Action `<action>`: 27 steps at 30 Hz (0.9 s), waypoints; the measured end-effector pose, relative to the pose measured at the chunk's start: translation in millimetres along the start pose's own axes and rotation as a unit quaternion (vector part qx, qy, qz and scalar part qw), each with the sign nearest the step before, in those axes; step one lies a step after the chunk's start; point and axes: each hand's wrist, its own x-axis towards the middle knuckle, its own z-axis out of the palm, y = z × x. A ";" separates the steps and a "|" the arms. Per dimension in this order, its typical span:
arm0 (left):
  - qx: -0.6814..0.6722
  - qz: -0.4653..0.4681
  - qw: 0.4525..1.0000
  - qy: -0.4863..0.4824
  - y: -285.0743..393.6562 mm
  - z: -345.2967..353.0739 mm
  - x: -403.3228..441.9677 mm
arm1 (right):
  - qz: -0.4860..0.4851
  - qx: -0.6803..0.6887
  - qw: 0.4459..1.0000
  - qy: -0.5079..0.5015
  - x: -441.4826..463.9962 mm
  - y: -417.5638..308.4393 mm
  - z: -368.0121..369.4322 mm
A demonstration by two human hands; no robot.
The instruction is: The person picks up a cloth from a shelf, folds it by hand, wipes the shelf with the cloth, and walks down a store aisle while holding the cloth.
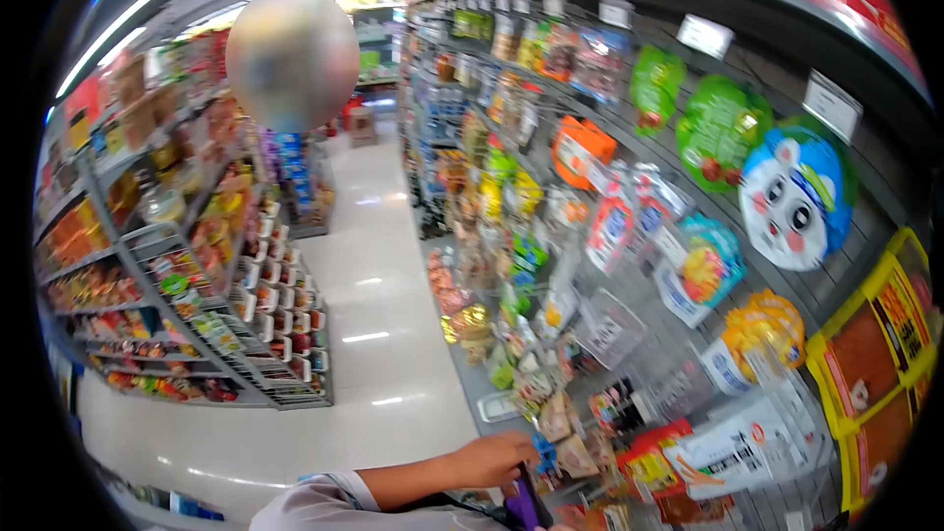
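My left hand (497, 459) reaches in from the lower left, its forearm coming out of a pale sleeve (317, 503). Its fingers are bent together at the lower edge of the goods shelf. Right at the fingertips is a small bright blue item (543, 455); whether the fingers grip it is unclear. Below the hand a dark purple flat item (527, 503) stands on edge, mostly cut off by the frame. A sliver of skin at the bottom edge, beside the purple item, may be my right hand (560, 528); its fingers do not show.
On the right, a rack (777, 354) carries hanging snack packets, including a blue cartoon-face pack (795, 199) and yellow-edged bags (875, 354). A shiny tiled aisle (393, 354) runs ahead. Another shelf unit (147, 275) stands left, with a blurred round patch above its far end.
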 end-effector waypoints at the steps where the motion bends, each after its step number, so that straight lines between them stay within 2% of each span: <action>1: 0.001 -0.022 1.000 0.002 7.9 -3.0 2.4 | 0.008 0.011 1.000 -0.004 -2.7 -13.9 2.0; 3: -0.010 -0.054 0.998 0.033 20.4 -7.0 8.6 | 0.022 0.021 0.999 0.015 -6.0 -32.3 2.1; 5: -0.015 -0.047 0.998 0.048 20.3 -6.4 15.6 | -0.026 -0.037 0.999 0.023 -8.0 -40.5 2.0; 7: -0.150 -0.069 0.986 -0.005 17.0 -0.8 21.8 | -0.015 -0.030 0.998 0.056 -14.9 -35.9 3.9; 8: -0.154 -0.061 0.986 -0.018 18.7 1.8 26.7 | -0.013 -0.023 0.997 0.073 -15.7 -32.1 4.4; 9: -0.163 -0.016 0.986 -0.029 21.6 4.5 31.0 | -0.109 -0.089 0.985 0.095 -14.1 -15.9 2.5; 10: -0.174 0.028 0.983 -0.042 25.8 8.5 35.0 | -0.098 -0.087 0.985 0.114 -16.9 -19.6 3.5; 13: -0.182 0.076 0.974 -0.116 45.9 20.2 50.1 | -0.167 -0.108 0.966 0.165 -28.4 -17.9 6.2; 14: -0.191 0.088 0.968 -0.136 50.8 30.4 54.2 | -0.154 -0.109 0.964 0.188 -38.0 -13.4 7.2; 16: -0.213 0.146 0.948 -0.185 61.7 48.2 59.7 | -0.033 -0.006 0.984 0.174 -49.7 -17.9 11.6; 17: -0.219 0.154 0.941 -0.209 72.2 53.6 60.4 | 0.012 -0.030 0.985 0.172 -56.5 -5.5 13.5; 18: -0.221 0.165 0.934 -0.227 79.2 58.6 61.6 | 0.018 -0.024 0.981 0.192 -61.9 0.3 18.0; 20: -0.200 0.163 0.917 -0.305 92.1 68.6 64.0 | 0.002 0.123 0.964 0.235 -72.5 10.1 28.9; 21: -0.189 0.146 0.907 -0.346 99.1 70.0 65.9 | -0.026 0.145 0.954 0.261 -75.4 32.8 37.3; 22: -0.190 0.161 0.896 -0.368 101.7 76.7 68.5 | -0.022 0.151 0.945 0.289 -80.0 25.9 38.7; 24: -0.148 0.188 0.890 -0.389 105.5 88.7 69.3 | 0.010 0.272 0.910 0.314 -88.7 3.6 39.7; 27: -0.190 0.233 0.857 -0.418 120.1 99.6 74.0 | 0.007 0.292 0.889 0.352 -103.4 7.5 46.4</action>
